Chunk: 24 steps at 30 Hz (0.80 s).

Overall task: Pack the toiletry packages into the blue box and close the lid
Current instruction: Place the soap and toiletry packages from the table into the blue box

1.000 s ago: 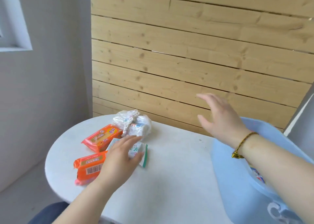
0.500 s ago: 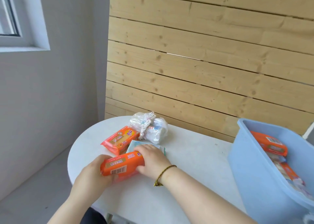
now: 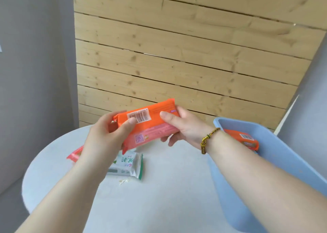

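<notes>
I see orange package (image 3: 150, 125) lifted above table (image 3: 159, 197), barcode up. Left hand (image 3: 106, 137) pinches its 9 o'clock end, right hand (image 3: 187, 128) its 3 o'clock end. Blue box (image 3: 276, 162) at 3 o'clock, lidless.

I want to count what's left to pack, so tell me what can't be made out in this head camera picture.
- Blue box: the right forearm and the picture's right edge hide most of its inside; only one orange packet shows there.
- Red packet on the table: mostly behind the left hand.
- White-and-green packet: partly behind the left wrist.
- Held orange package: small print too blurred to read.
- Lid: not in view.
</notes>
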Tool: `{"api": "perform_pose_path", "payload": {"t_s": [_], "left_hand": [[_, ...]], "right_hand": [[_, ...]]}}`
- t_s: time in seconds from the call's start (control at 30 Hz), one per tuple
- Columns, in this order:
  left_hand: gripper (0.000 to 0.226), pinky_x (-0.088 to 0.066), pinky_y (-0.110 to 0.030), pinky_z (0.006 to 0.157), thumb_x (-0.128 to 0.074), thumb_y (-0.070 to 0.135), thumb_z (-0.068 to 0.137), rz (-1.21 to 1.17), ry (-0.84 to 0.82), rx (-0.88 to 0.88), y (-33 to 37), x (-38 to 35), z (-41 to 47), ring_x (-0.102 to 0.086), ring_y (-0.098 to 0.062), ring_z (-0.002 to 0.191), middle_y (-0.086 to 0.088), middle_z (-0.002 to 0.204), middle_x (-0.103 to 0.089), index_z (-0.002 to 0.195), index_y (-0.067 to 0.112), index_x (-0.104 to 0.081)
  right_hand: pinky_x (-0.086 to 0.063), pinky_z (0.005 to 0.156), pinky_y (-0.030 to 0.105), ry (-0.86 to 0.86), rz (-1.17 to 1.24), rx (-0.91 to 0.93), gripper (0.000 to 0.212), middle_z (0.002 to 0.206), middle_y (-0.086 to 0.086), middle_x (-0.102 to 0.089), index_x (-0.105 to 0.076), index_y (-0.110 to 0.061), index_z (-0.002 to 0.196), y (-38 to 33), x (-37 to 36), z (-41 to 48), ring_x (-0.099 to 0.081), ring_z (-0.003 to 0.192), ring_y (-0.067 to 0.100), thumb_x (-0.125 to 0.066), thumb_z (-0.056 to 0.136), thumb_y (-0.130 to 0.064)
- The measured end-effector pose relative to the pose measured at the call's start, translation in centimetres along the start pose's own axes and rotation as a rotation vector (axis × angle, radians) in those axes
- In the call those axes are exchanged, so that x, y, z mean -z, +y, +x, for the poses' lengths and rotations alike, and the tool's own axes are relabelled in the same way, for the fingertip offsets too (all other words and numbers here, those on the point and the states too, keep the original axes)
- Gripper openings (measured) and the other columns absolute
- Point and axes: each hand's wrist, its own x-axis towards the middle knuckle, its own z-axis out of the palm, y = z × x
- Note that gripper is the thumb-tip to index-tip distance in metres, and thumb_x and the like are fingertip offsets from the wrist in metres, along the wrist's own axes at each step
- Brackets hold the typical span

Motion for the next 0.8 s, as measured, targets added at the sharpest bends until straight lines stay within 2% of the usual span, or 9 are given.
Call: {"api": "perform_pose_path", "payload": {"t_s": [0.1, 0.2, 0.3, 0.33, 0.4, 0.47, 0.53, 0.6, 0.8], "left_hand": [[0.034, -0.043, -0.017, 0.048, -0.052, 0.030, 0.085, -0.039, -0.108, -0.036, 1.3, -5.6, 0.7, -0.058, -0.004, 0.064, -0.001, 0.096, -0.063, 0.118, 0.023, -0.051], [0.058, -0.041, -0.003, 0.056, -0.051, 0.034, 0.085, -0.004, -0.242, -0.041, 1.6, -11.2, 0.4, -0.049, -0.008, 0.096, 0.010, 0.114, -0.047, 0.137, 0.027, -0.026], [0.046, -0.034, 0.003, 0.059, -0.057, 0.027, 0.083, 0.024, -0.400, -0.080, 1.0, -16.9, -0.8, -0.048, -0.001, 0.092, 0.021, 0.099, -0.046, 0.125, 0.029, -0.038], [0.041, -0.035, 0.000, 0.066, -0.058, 0.026, 0.083, 0.048, -0.450, -0.081, 0.5, -18.4, -1.2, -0.049, -0.003, 0.096, 0.021, 0.097, -0.045, 0.120, 0.028, -0.041], [0.056, -0.030, -0.012, 0.087, -0.059, 0.029, 0.082, 0.159, -0.554, -0.058, -0.9, -20.5, -1.9, -0.039, -0.010, 0.116, 0.015, 0.111, -0.042, 0.130, 0.017, -0.034], [0.064, -0.026, -0.027, 0.107, -0.059, 0.033, 0.080, 0.278, -0.644, -0.055, -2.5, -22.0, -2.4, -0.030, -0.016, 0.130, 0.003, 0.132, -0.038, 0.134, 0.016, -0.029], [0.060, -0.029, -0.041, 0.110, -0.058, 0.030, 0.079, 0.310, -0.697, -0.016, -3.5, -22.9, -2.7, -0.031, -0.021, 0.130, -0.002, 0.135, -0.036, 0.131, 0.019, -0.032], [0.062, -0.031, -0.044, 0.109, -0.055, 0.025, 0.078, 0.275, -0.725, 0.044, -3.9, -23.2, -2.8, -0.030, -0.023, 0.132, -0.004, 0.138, -0.033, 0.133, 0.021, -0.029], [0.084, -0.032, -0.044, 0.109, -0.040, 0.030, 0.060, 0.272, -0.729, 0.093, -4.5, -23.5, -2.6, -0.023, -0.022, 0.137, -0.005, 0.150, -0.018, 0.140, 0.026, -0.015]], "right_hand": [[-0.047, 0.035, 0.016, 0.167, 0.002, 0.021, 0.009, 0.067, 0.006, -0.059, -0.048, -0.020, 0.084, -1.0, 5.0, -2.4, -0.059, 0.037, 0.007, -0.047, 0.092, -0.025], [-0.049, 0.037, 0.017, 0.313, 0.029, -0.051, 0.012, 0.068, 0.009, -0.058, -0.049, -0.017, 0.087, -0.3, 9.3, -4.5, -0.058, 0.035, 0.008, -0.046, 0.092, -0.027], [-0.051, 0.037, 0.018, 0.485, 0.079, -0.150, 0.019, 0.069, 0.012, -0.056, -0.047, -0.011, 0.102, 1.5, 13.7, -6.8, -0.058, 0.032, 0.009, -0.047, 0.092, -0.027], [-0.051, 0.036, 0.019, 0.537, 0.094, -0.187, 0.020, 0.069, 0.012, -0.056, -0.046, -0.010, 0.104, 2.2, 15.1, -7.6, -0.058, 0.032, 0.010, -0.047, 0.093, -0.027], [-0.051, 0.036, 0.019, 0.605, 0.114, -0.278, 0.019, 0.069, 0.013, -0.056, -0.047, -0.008, 0.104, 3.6, 17.1, -8.9, -0.058, 0.036, 0.014, -0.045, 0.095, -0.025], [-0.052, 0.036, 0.020, 0.632, 0.113, -0.397, 0.018, 0.071, 0.015, -0.057, -0.050, -0.007, 0.096, 4.9, 18.6, -10.1, -0.057, 0.049, 0.021, -0.042, 0.096, -0.023], [-0.052, 0.035, 0.021, 0.647, 0.097, -0.502, 0.024, 0.071, 0.017, -0.057, -0.051, -0.006, 0.084, 6.1, 19.9, -10.9, -0.056, 0.054, 0.024, -0.041, 0.096, -0.023], [-0.054, 0.038, 0.025, 0.632, 0.076, -0.586, 0.026, 0.070, 0.018, -0.056, -0.050, -0.005, 0.078, 6.9, 20.5, -11.3, -0.058, 0.051, 0.024, -0.042, 0.096, -0.022], [-0.051, 0.069, 0.040, 0.516, 0.010, -0.754, 0.021, 0.080, 0.018, -0.054, -0.044, -0.003, 0.105, 8.3, 19.3, -9.4, -0.057, 0.066, 0.028, -0.040, 0.097, -0.022]]}}
